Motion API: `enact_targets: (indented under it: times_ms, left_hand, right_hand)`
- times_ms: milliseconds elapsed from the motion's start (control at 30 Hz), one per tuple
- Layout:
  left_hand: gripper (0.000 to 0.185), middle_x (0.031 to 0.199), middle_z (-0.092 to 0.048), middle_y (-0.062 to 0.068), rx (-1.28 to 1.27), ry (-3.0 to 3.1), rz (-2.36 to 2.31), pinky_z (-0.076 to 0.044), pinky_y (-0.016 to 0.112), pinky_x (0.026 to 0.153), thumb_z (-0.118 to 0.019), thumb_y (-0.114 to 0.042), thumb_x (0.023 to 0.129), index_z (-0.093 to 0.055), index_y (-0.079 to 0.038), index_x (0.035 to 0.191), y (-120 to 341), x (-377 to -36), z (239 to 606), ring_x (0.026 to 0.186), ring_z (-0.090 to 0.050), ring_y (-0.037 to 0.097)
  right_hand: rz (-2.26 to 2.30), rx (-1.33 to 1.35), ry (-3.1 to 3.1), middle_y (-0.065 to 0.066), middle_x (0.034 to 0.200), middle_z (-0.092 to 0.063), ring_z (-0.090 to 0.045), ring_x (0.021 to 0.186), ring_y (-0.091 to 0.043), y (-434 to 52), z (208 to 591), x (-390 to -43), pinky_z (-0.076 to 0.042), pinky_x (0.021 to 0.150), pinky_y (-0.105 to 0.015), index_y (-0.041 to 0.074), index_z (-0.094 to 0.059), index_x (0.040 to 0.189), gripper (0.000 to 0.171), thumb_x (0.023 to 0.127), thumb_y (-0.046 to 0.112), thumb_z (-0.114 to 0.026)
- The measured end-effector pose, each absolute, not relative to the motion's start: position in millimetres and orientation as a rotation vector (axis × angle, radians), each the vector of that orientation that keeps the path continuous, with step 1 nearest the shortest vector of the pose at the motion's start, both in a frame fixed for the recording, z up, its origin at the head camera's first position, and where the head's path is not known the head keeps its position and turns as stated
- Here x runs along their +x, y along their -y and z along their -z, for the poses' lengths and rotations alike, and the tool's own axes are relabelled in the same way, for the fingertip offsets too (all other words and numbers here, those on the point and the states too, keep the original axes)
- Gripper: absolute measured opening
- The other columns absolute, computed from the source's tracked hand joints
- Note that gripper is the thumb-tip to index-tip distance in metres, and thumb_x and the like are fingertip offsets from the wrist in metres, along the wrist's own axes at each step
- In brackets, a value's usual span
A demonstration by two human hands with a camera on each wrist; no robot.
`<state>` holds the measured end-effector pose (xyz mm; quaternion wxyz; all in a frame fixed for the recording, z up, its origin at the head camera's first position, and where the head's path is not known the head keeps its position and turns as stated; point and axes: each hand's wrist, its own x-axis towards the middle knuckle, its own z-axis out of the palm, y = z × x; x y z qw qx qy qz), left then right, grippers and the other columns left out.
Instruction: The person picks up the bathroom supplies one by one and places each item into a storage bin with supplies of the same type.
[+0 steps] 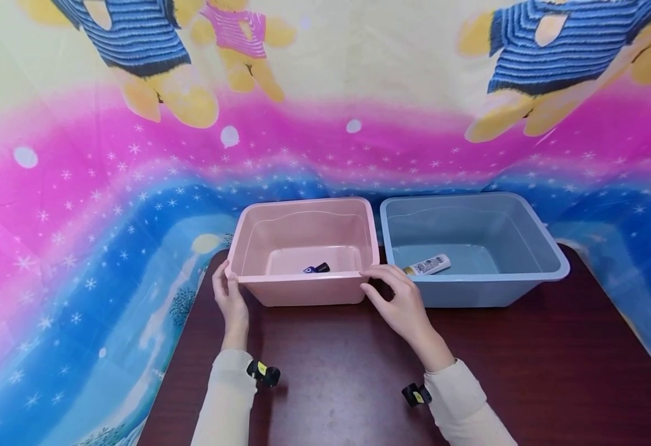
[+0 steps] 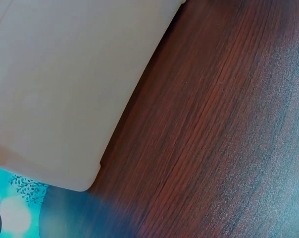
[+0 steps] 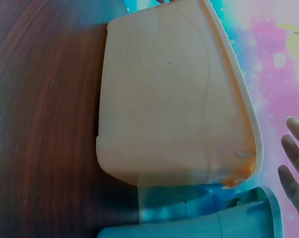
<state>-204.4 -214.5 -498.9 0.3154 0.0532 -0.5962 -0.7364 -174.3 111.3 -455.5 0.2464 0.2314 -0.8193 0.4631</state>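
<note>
A pink plastic basin (image 1: 305, 291) stands on the table. My left hand (image 1: 230, 308) grips its front left corner, thumb at the front and fingers at the side. My right hand (image 1: 404, 303) is at its front right corner, fingertips by the rim; in the right wrist view these fingers (image 3: 294, 153) look loosely extended, apart from the rim. Inside the pink basin lies a small dark blue bottle with a black cap (image 1: 317, 268), partly hidden by the front wall. The left wrist view shows mostly the basin's outer wall (image 2: 65, 89).
To the right stands a blue plastic basin (image 1: 470, 292), a narrow gap from the pink one. A white printed bottle (image 1: 431, 265) with a gold end leans in it. Both basins sit near the back of the dark wooden table (image 1: 331, 371), before a patterned cloth (image 1: 314, 142).
</note>
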Motion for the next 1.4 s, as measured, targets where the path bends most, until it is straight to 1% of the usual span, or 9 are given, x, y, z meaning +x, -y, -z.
enact_targets:
  times_ms: [167,300,500,600,700,833,1033,1267,1400]
  left_hand:
    - [0.04,0.142,-0.048,0.015,0.131,1.539,1.949,-0.042,0.026,0.095,-0.048,-0.009,0.101,-0.045,0.006,0.138,215,-206,499,0.127,-0.045,0.027]
    - [0.038,0.139,-0.05,0.011,0.13,1.503,1.958,-0.042,0.026,0.095,-0.05,-0.011,0.101,-0.049,0.002,0.136,215,-207,499,0.127,-0.045,0.027]
    - [0.04,0.141,-0.049,0.012,0.158,1.529,1.958,-0.039,0.029,0.1,-0.05,-0.014,0.101,-0.048,0.001,0.139,212,-208,497,0.129,-0.044,0.028]
    - [0.041,0.144,-0.047,0.014,0.214,1.569,1.949,-0.038,0.032,0.104,-0.05,-0.012,0.101,-0.048,-0.001,0.141,211,-207,495,0.132,-0.043,0.028]
    - [0.043,0.148,-0.045,0.012,0.291,1.638,1.933,-0.035,0.037,0.108,-0.05,-0.013,0.102,-0.047,-0.004,0.144,211,-204,493,0.136,-0.04,0.026]
    - [0.046,0.152,-0.042,0.009,0.378,1.735,1.902,-0.029,0.042,0.113,-0.05,-0.017,0.104,-0.044,-0.007,0.148,212,-198,486,0.141,-0.034,0.024]
    - [0.047,0.153,-0.04,0.01,0.412,1.787,1.858,-0.024,0.044,0.116,-0.052,-0.018,0.103,-0.044,-0.005,0.148,211,-191,476,0.144,-0.029,0.024]
    - [0.045,0.147,-0.046,0.014,0.379,1.804,1.777,-0.03,0.046,0.111,-0.055,-0.016,0.102,-0.048,-0.001,0.144,212,-186,472,0.136,-0.038,0.028]
    - [0.044,0.143,-0.049,0.017,0.381,1.782,1.756,-0.032,0.041,0.104,-0.056,-0.015,0.101,-0.05,-0.001,0.143,213,-181,470,0.132,-0.042,0.031]
  right_hand:
    - [-1.257,0.633,2.232,0.003,0.114,-0.069,-0.059,0.11,-0.017,-117,458,-168,-0.041,0.101,-0.028,0.015,-0.073,0.112,0.027,0.086,0.01,-0.077]
    - [-1.225,0.616,2.234,0.0,0.114,-0.069,-0.06,0.111,-0.019,-124,458,-164,-0.041,0.101,-0.026,0.015,-0.073,0.112,0.028,0.085,0.009,-0.078]
    - [-1.231,0.586,2.219,-0.001,0.112,-0.07,-0.06,0.111,-0.022,-136,458,-159,-0.036,0.106,-0.025,0.012,-0.073,0.112,0.031,0.083,0.004,-0.078]
    - [-1.234,0.572,2.227,0.0,0.112,-0.07,-0.059,0.114,-0.025,-141,460,-155,-0.035,0.106,-0.023,0.012,-0.073,0.113,0.031,0.083,0.004,-0.078]
    - [-1.238,0.559,2.228,0.0,0.112,-0.07,-0.058,0.115,-0.028,-144,461,-152,-0.034,0.106,-0.022,0.013,-0.073,0.113,0.032,0.083,0.003,-0.078]
    - [-1.229,0.554,2.222,0.0,0.111,-0.07,-0.059,0.113,-0.024,-149,464,-148,-0.036,0.103,-0.019,0.013,-0.073,0.113,0.033,0.082,0.001,-0.078]
    - [-1.19,0.555,2.241,0.001,0.11,-0.07,-0.059,0.108,-0.018,-157,468,-144,-0.038,0.098,-0.016,0.013,-0.074,0.112,0.033,0.081,0.002,-0.079]
    - [-1.152,0.527,2.272,0.002,0.111,-0.07,-0.059,0.109,-0.017,-168,473,-141,-0.037,0.098,-0.017,0.012,-0.074,0.111,0.031,0.082,0.004,-0.079]
    - [-1.139,0.517,2.269,0.002,0.111,-0.07,-0.059,0.109,-0.016,-174,476,-138,-0.037,0.097,-0.016,0.013,-0.074,0.112,0.032,0.082,0.003,-0.078]
